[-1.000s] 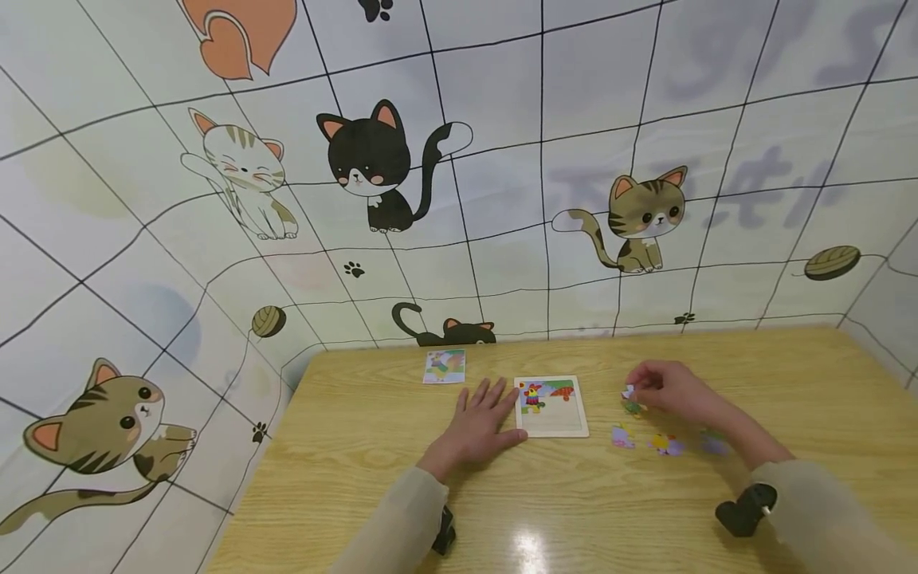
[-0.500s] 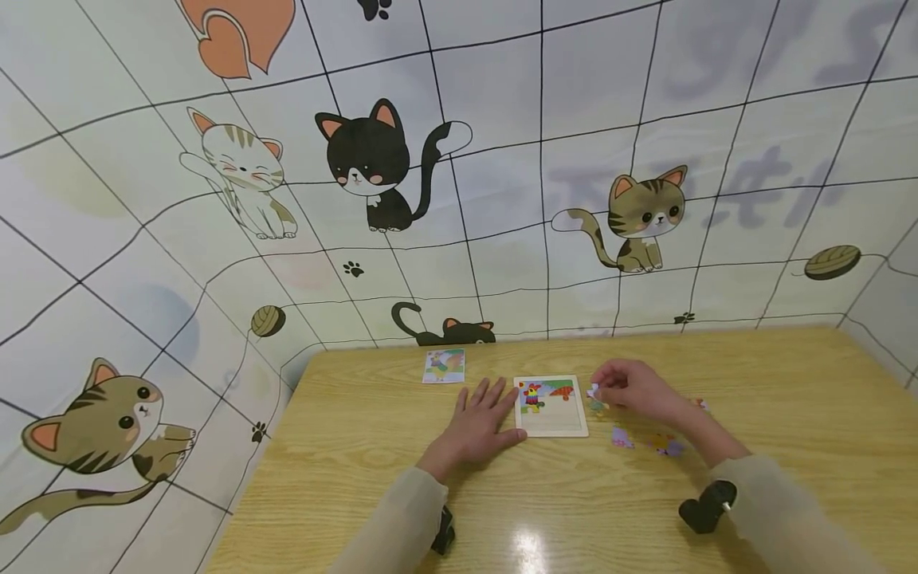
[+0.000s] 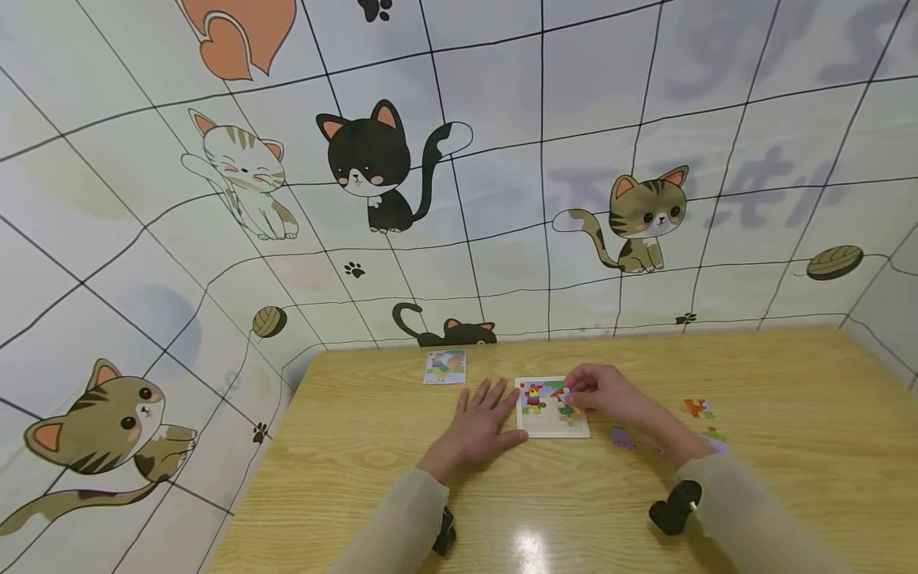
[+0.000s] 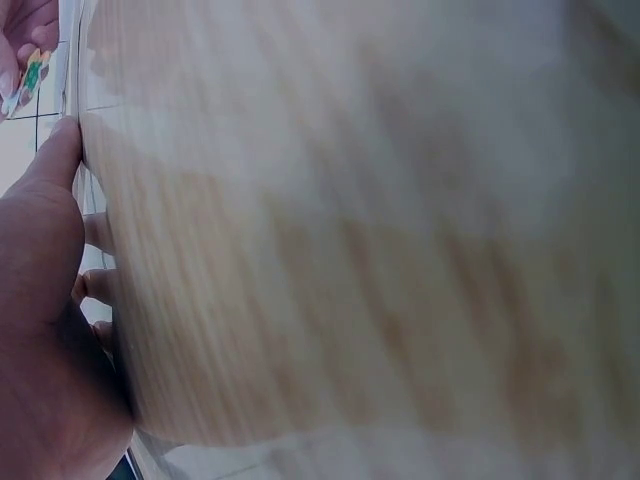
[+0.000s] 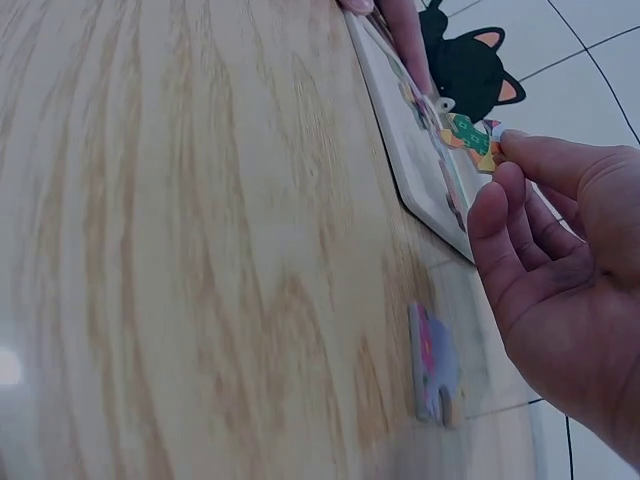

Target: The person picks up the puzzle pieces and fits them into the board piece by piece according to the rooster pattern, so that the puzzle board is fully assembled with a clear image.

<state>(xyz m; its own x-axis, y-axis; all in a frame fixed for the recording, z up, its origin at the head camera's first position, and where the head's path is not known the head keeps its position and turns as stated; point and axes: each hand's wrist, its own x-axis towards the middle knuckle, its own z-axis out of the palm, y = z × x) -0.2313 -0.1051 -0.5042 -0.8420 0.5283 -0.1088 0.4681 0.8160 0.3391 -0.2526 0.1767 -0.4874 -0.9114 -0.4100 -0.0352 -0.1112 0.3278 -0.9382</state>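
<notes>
A square wooden puzzle board (image 3: 552,431) lies on the table with some pieces set in its upper and left parts. My left hand (image 3: 479,426) lies flat on the table, fingers spread, thumb and fingertips at the board's left edge. Between thumb and fingers my right hand (image 3: 608,395) pinches a puzzle piece (image 5: 470,137), green and yellow with some white, over the right side of the board. In the left wrist view the left hand (image 4: 45,250) shows from the side, and the pinched piece appears at the top left corner.
Loose puzzle pieces lie right of the board: a purple one (image 3: 623,438), an orange one (image 3: 694,408) and a green-and-lilac one (image 3: 715,439), with another partly hidden under the right forearm. A picture card (image 3: 445,367) lies at the back left. A cat-patterned wall (image 3: 502,271) stands behind the table.
My right hand has carried the pinched puzzle piece leftward from the loose pieces to over the board. The left hand has stayed in place.
</notes>
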